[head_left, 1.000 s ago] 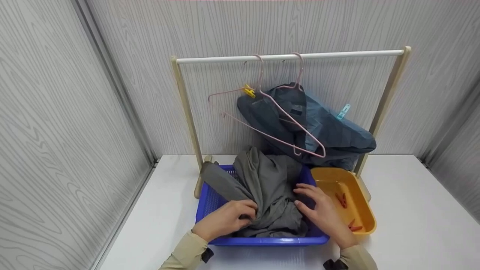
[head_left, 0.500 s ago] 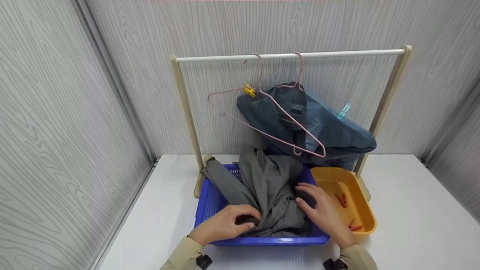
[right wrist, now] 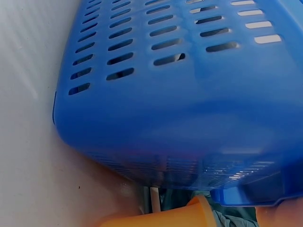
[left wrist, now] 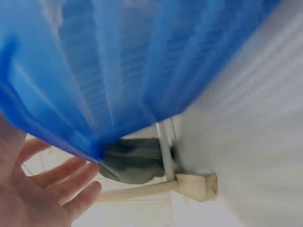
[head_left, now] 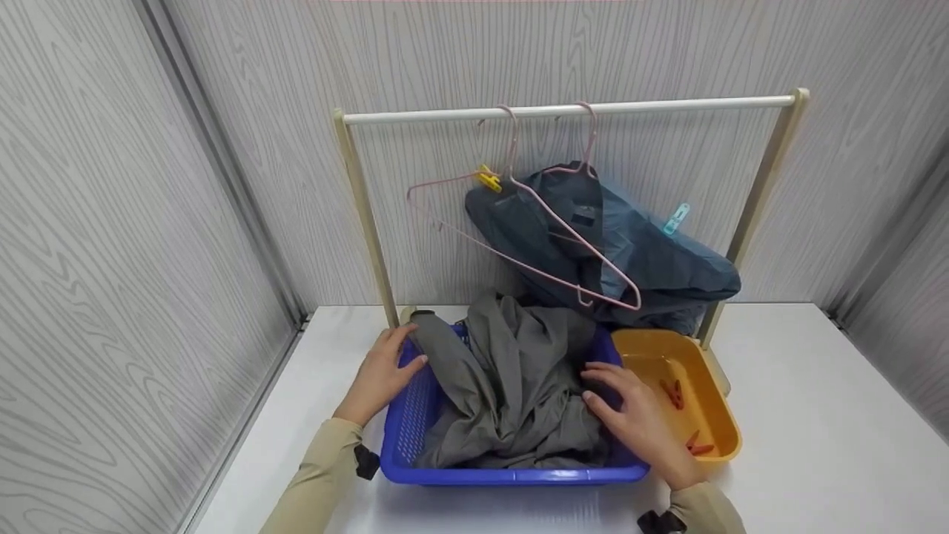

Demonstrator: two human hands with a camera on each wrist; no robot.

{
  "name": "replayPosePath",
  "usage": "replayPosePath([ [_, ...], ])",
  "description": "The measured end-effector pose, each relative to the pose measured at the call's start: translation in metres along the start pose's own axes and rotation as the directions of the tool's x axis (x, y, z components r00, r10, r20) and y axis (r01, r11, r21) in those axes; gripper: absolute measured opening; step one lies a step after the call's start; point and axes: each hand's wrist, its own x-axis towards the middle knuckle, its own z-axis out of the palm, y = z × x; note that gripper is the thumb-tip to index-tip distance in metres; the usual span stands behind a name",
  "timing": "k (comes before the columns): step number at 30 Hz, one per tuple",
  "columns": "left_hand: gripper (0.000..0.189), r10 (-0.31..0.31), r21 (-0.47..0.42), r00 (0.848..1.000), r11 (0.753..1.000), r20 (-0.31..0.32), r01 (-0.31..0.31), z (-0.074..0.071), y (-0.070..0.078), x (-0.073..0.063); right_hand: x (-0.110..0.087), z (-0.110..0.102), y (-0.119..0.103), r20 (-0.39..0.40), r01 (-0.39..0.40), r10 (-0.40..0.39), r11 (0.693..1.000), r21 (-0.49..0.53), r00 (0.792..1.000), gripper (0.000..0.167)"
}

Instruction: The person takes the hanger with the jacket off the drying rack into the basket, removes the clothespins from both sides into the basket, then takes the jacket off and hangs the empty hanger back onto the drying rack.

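Note:
A crumpled grey garment [head_left: 519, 371] lies in the blue plastic basket [head_left: 519, 476], one sleeve-like end draped over the back left corner. By that end is my left hand [head_left: 379, 377], fingers spread at the basket's left rim. In the left wrist view, the left hand [left wrist: 52, 189] shows its fingers extended close to the garment's hanging end [left wrist: 132, 161]; whether they touch it I cannot tell. My right hand [head_left: 637, 419] reaches over the right rim, fingers loosely bent beside the garment. The right wrist view shows mostly the basket's slotted wall [right wrist: 156, 109].
Behind the basket stands a rack with a white bar [head_left: 682, 105]. On it hang a pink hanger [head_left: 578, 236] with a yellow clip [head_left: 488, 179] and a dark blue garment [head_left: 645, 259] with a light blue clip [head_left: 676, 219]. A yellow tray [head_left: 730, 434] holds red clothespins [head_left: 675, 394].
My left hand has let go of the garment at the basket's front and moved back and left to the sleeve-like end. The garment has spread leftward. My right hand stays nearly still.

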Motion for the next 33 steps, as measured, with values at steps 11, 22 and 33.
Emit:
replayPosePath([
  [11, 0.028, 0.053, 0.086, 0.996, 0.995, 0.075, -0.059, 0.011, -0.011, 0.026, 0.000, -0.002, 0.000, 0.007, -0.001, 0.001, 1.000, 0.016, 1.000, 0.025],
  [22, 0.024, 0.209, -0.118, 0.953, 0.975, 0.219, -0.186, -0.001, -0.005, -0.004, 0.001, -0.001, 0.001, 0.016, -0.015, 0.015, 1.000, 0.009, 1.000, 0.025],
  [33, 0.019, 0.233, -0.246, 0.922, 0.956, 0.310, -0.159, -0.007, 0.020, -0.039, 0.001, -0.001, 0.000, 0.031, 0.006, -0.007, 1.000, 0.020, 0.999, 0.024],
])
